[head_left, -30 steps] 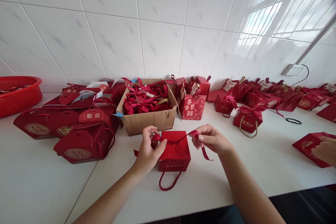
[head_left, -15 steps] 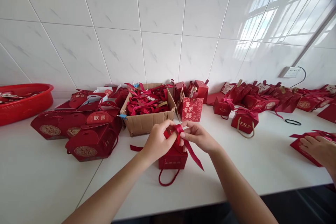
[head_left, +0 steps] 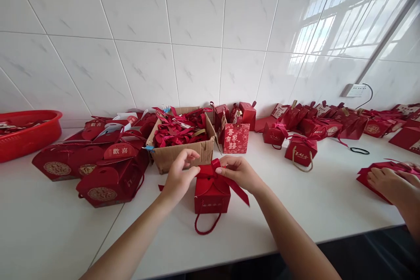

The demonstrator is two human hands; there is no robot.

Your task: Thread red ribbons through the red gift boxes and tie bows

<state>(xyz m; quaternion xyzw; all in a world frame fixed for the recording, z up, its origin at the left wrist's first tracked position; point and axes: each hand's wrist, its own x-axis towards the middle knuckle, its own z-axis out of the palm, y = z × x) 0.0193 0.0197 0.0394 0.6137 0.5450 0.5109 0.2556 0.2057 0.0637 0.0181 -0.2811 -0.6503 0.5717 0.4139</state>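
The right hand (head_left: 239, 174) pinches a dark red satin ribbon (head_left: 236, 189) between thumb and fingers, at the knot or loop on top of a small red gift box (head_left: 212, 201). The left hand (head_left: 181, 179) has its thumb and fingers spread apart, the thumb tip at the ribbon by the box's upper left edge; whether it touches, I cannot tell. One ribbon tail slants down past the box's right side, and a bit of another shows left of the left hand. The gift box sits on the white worktop (head_left: 321, 205) between the hands, a red rope handle (head_left: 207, 232) looping from its front onto the surface.

Just behind stands a cardboard carton (head_left: 169, 157) heaped with red ribbons, a printed red card (head_left: 236, 138) upright to its right. Left of the carton cluster larger red boxes (head_left: 100, 186) with round gold emblems, and beyond them a red plastic basin (head_left: 29, 140). To the right are a bow-tied box (head_left: 301, 153) with a tan rope handle, a black cord loop (head_left: 360, 150) and, at the edge, another person's hand (head_left: 387, 186) resting on a red box
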